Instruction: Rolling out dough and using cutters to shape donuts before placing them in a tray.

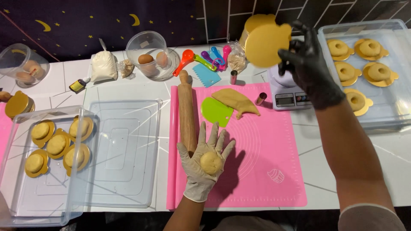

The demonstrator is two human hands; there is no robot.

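Head view: your left hand [205, 160], in a white glove, lies palm up with the fingers spread low in the middle of the frame, over the pink mat [265, 171]. A round dough ball [211, 162] rests loose on that palm, with no finger closed on it. Your right hand [306, 64], in a black glove, pinches a gold board [266, 45] by its right edge at the upper centre-right, lifted above the scale [284, 96] with its flat face towards you.

By my reading, you are at the pairing step: one ball, one board, not yet together. The clear tray [398, 115] at the right edge already holds dough pieces seated on such boards. Joining them calls for turning the board flat and bringing it level under or beside the ball. Centre the ball on the round part, and keep your palm level so it does not roll towards the rolling pin [186, 111] just beside your fingers.
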